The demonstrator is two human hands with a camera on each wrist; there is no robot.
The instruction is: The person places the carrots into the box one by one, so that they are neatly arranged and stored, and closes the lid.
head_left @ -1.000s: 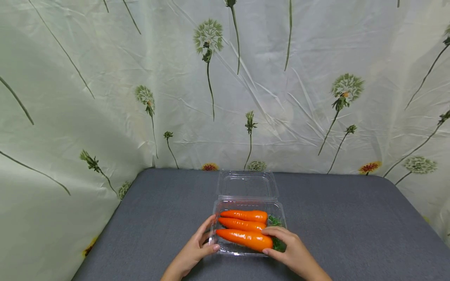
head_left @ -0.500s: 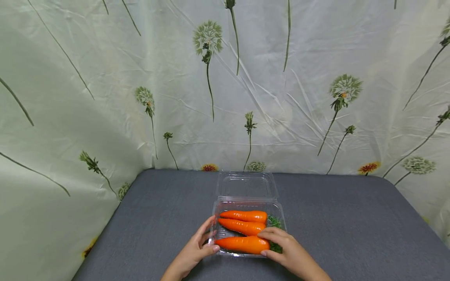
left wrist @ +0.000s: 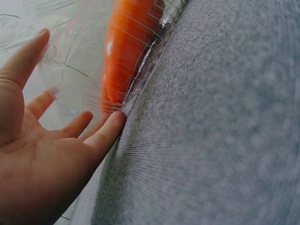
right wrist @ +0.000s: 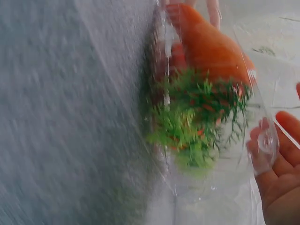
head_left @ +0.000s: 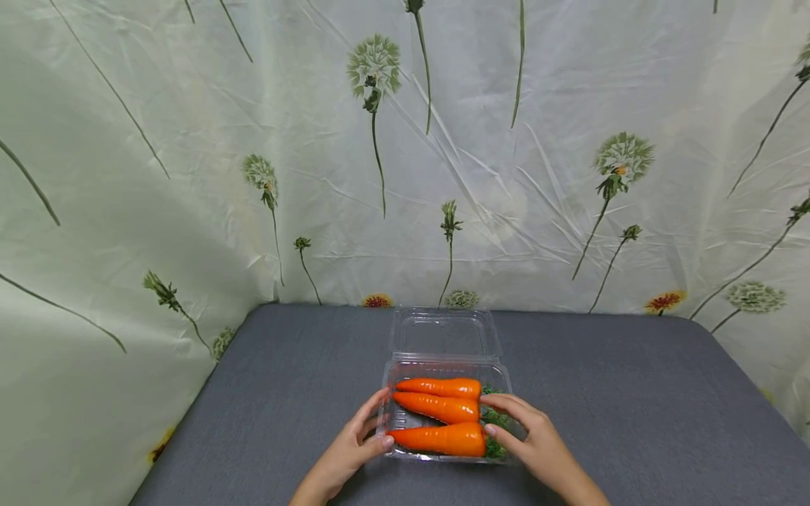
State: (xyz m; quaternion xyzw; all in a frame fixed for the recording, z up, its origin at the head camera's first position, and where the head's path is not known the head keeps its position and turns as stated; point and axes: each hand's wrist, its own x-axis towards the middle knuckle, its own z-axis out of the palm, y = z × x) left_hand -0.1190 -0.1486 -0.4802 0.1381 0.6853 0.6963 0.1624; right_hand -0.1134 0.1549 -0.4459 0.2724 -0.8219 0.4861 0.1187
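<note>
Three glossy orange carrots with green leafy tops (head_left: 500, 419) lie side by side in a clear plastic clamshell box (head_left: 401, 420). Their tips point left. The front carrot (head_left: 443, 440) lies apart from the middle carrot (head_left: 443, 408), which is close against the back carrot (head_left: 439, 387). My left hand (head_left: 344, 448) spreads along the box's left side, thumb near the front carrot's tip and fingertips at the wall. At the right end, my right hand (head_left: 538, 439) reaches over the rim with thumb and fingers apart near the leafy tops. In the right wrist view, greens (right wrist: 197, 117) show through the clear wall.
The box's hinged lid (head_left: 446, 334) lies folded back behind it, toward the far edge of the grey table (head_left: 304, 365). A pale curtain (head_left: 443, 140) printed with dandelions hangs behind and at the sides.
The front carrot has moved toward the box's near side, away from the middle one. My right hand has let go of it and shifted right to the leafy tops. My left hand stays put.
</note>
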